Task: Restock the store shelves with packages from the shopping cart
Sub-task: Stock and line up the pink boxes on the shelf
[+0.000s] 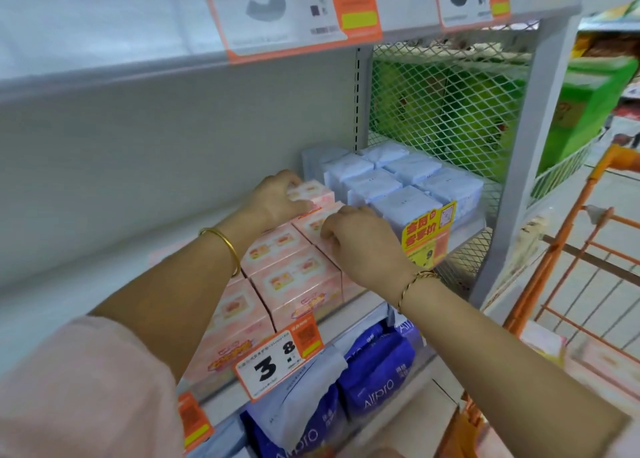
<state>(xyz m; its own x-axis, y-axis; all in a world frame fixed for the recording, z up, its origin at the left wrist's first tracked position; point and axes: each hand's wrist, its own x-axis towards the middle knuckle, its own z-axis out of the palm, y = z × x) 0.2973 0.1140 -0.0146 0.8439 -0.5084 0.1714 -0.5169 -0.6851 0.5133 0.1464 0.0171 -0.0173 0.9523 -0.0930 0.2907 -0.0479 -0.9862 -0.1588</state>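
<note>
The pink boxes (287, 274) stand in tight rows on the shelf (360, 300) directly above and behind the price tag marked 38 (277, 364). They look like light printed cardboard, stiff at the corners but likely to dent if squeezed in the middle of a face, so the edges are the safer place to hold them. Up and back from the tag, the left hand (277, 197) has its fingers curled over the far side of the rear pink box (313, 191). The right hand (360, 239), above and right of the tag, bends its fingers onto the top edge of the second pink box (310, 224) just in front. The glossy print may slide box on box, so a push should be square. Right of the tag and further back, pale blue packs (398, 187) sit just beside the pink rows, leaving little room sideways. Below the tag, dark blue soft packs (374, 364) fill the lower shelf. Far right of the tag stands the orange shopping cart (540, 281) — more pink cartons seem to lie in it, though they are blurred.
</note>
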